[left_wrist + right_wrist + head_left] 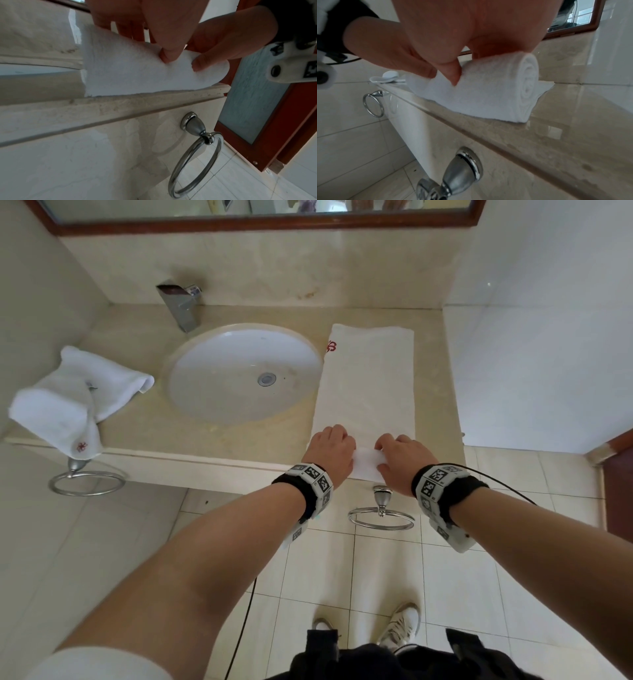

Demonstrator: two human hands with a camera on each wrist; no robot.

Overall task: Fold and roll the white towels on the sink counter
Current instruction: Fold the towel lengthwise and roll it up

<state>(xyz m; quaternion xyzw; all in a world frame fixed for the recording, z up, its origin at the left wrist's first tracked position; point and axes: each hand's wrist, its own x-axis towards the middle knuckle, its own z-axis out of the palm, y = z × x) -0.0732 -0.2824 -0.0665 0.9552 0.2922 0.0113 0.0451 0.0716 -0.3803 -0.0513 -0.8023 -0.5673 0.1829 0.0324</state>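
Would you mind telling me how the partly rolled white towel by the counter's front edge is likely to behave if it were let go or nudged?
The towel looks soft and floppy, so its rolled end may loosen once the right hand and left hand let go. Being round, the roll would probably travel along the flat strip if nudged. It sits near the counter edge, so it might slip off.

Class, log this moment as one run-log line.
both hands | rolling near end | long folded white towel | beige marble counter

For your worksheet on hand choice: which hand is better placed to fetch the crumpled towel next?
Left, probably. The crumpled towel lies past the sink on the left hand's side; the right hand is farther.
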